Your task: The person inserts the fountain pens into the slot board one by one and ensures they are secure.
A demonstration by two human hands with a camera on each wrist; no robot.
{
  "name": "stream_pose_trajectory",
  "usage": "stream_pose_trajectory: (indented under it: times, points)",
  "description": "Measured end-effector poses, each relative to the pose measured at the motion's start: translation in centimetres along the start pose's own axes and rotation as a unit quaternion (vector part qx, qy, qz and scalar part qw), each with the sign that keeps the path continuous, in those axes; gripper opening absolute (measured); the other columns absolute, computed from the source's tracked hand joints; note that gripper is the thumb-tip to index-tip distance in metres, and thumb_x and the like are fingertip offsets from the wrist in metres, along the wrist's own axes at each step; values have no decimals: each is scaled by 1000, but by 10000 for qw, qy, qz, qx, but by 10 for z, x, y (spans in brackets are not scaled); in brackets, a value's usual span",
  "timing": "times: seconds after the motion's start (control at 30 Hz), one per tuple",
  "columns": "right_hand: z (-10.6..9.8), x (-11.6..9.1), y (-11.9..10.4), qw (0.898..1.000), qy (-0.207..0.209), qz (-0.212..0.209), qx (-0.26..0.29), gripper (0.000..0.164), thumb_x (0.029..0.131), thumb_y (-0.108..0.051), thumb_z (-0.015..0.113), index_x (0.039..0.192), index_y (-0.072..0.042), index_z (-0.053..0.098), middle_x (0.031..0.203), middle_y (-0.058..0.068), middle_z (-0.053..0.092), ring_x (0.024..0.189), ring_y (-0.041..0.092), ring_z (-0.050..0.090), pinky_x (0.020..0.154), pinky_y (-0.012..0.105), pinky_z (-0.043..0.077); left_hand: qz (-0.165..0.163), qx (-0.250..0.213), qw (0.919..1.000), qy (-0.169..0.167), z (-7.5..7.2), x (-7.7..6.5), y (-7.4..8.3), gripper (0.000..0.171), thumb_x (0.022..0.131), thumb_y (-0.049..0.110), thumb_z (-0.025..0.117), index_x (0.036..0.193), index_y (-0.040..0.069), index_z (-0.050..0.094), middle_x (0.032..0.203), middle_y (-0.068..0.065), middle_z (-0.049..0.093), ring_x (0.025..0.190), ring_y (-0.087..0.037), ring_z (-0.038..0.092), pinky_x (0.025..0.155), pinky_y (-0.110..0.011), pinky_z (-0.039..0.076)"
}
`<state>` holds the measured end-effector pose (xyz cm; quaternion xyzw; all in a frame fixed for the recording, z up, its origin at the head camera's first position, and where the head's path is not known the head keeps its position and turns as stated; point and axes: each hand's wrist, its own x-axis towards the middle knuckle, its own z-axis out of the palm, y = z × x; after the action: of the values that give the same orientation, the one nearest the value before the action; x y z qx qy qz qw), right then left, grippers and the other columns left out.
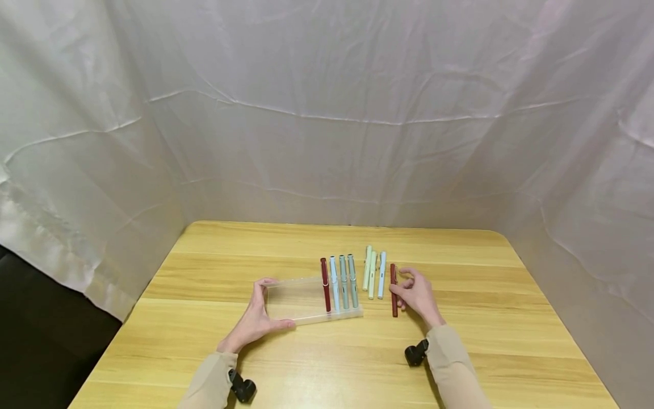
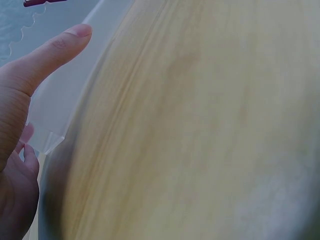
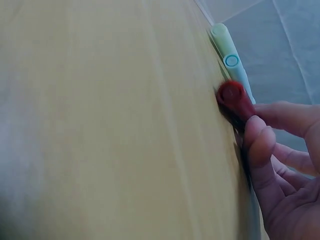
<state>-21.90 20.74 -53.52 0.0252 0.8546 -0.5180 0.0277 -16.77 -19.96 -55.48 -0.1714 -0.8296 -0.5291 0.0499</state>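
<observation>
My left hand (image 1: 255, 319) holds the left end of a clear plastic pen tray (image 1: 296, 301), fingers at the far edge and thumb along the near one. Inside the tray's right part lie a dark red pen (image 1: 327, 295), a light blue pen (image 1: 334, 284) and two grey-green pens (image 1: 344, 282), side by side. To the right of the tray, my right hand (image 1: 420, 295) pinches another dark red pen (image 3: 236, 98) between thumb and fingers. That pen is low over the table; whether it touches the wood I cannot tell.
Between the tray and my right hand, two pale green pens (image 1: 372, 275) and a light blue pen (image 1: 381, 275) lie on the wooden table (image 1: 327, 363). Pale curtains (image 1: 327, 159) hang behind and at both sides. Each wrist carries a small black camera (image 1: 416, 353).
</observation>
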Motion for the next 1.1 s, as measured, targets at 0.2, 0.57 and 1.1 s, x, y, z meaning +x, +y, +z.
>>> stream_pose_trajectory:
  times: [0.2,0.57,1.1]
  points:
    - [1,0,-4,9994,-59,112,-312,63,88,-4,71,145,1,44,76,9,67,50,14,61,48,29,58,-1,-14,10000,7,0,0,-1,109,61,25,97,142,5,26,148,-20,34,144,-39,32,124,-67,18]
    - [1,1,-3,9967,-68,-89,-805,65,85,-7,66,145,6,45,70,6,64,48,14,59,47,26,55,-53,4,10000,12,0,0,0,109,61,25,97,142,6,26,148,-20,34,146,-40,30,125,-66,15]
    - [0,3,0,9986,94,153,-497,46,85,-8,68,127,7,56,76,7,60,48,12,57,43,25,53,10,19,10000,16,0,0,-1,109,61,25,97,141,3,26,147,-21,34,145,-42,30,124,-67,15]
